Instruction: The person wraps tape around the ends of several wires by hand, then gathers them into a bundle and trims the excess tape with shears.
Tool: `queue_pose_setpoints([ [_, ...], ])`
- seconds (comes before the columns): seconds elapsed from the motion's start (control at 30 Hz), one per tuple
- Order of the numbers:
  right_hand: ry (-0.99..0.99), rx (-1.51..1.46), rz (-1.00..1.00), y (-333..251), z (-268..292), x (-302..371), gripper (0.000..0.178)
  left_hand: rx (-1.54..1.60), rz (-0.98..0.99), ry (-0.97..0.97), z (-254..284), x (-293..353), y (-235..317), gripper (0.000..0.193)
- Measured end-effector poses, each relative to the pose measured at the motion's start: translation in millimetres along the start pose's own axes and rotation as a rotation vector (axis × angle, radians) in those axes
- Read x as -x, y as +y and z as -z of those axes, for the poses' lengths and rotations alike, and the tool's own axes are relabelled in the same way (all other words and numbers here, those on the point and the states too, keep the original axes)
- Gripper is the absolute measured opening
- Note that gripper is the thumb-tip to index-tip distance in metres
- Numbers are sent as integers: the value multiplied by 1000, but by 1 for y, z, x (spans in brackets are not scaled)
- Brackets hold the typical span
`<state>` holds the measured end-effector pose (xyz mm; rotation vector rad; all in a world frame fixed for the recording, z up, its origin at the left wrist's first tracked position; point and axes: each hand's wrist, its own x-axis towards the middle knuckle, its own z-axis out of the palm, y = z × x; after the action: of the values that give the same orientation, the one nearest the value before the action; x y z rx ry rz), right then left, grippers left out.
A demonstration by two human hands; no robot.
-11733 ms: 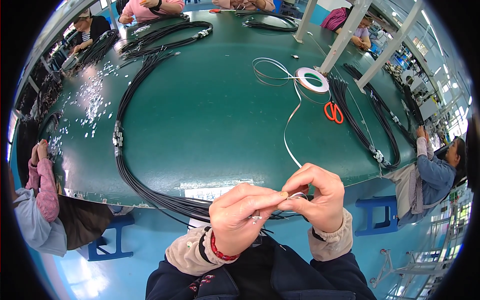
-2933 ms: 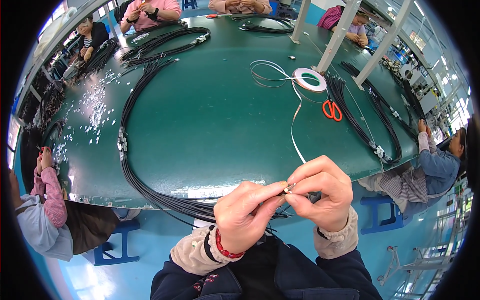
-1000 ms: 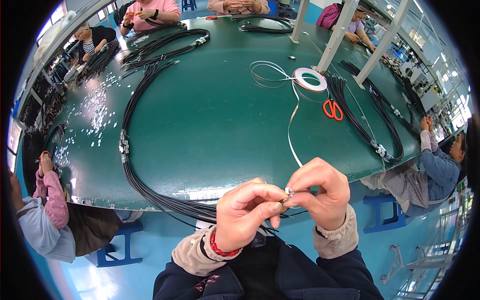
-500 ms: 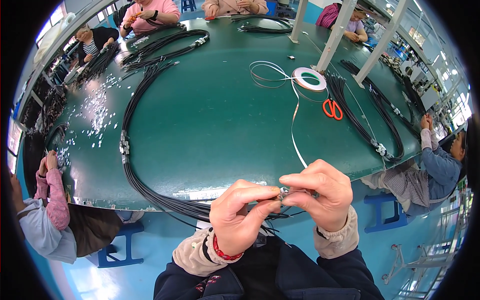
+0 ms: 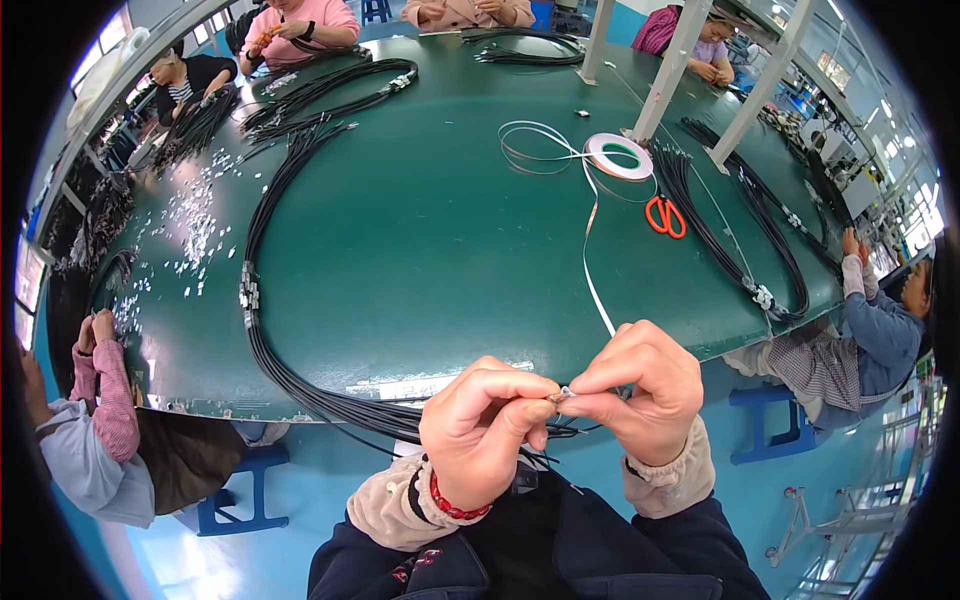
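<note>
Left hand and right hand pinch a tiny shiny bit; leave the tape ahead of them loose.

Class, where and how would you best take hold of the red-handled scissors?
Probably by the red handle loops, with the right hand coming from the wearer's side: the rounded loop ends face that way, while black cables run close along the right. The blades are hard to make out.

Blue stools stand either side — pale posts at upper right.
</note>
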<state>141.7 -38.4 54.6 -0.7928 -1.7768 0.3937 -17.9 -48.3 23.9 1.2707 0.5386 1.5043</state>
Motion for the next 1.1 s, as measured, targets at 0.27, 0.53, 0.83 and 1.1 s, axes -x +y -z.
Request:
queue_pose_setpoints([
  [0.27, 43, 45, -71, -4, 6, -2, 19, 25, 7, -45, -4, -9, -1, 10],
  [0.53, 3, 36, -21, -3, 7, -4, 17, -2, -15, -9, -4, -5, -4, 10],
  [0.83, -15, 25, -26, -5, 4, -5, 16, 120, 57, 0, -4, -1, -3, 9],
  [1.1, -32, -57, -122, -4, 6, -4, 19, 140, 115, -84, 1, -4, 0, 9],
])
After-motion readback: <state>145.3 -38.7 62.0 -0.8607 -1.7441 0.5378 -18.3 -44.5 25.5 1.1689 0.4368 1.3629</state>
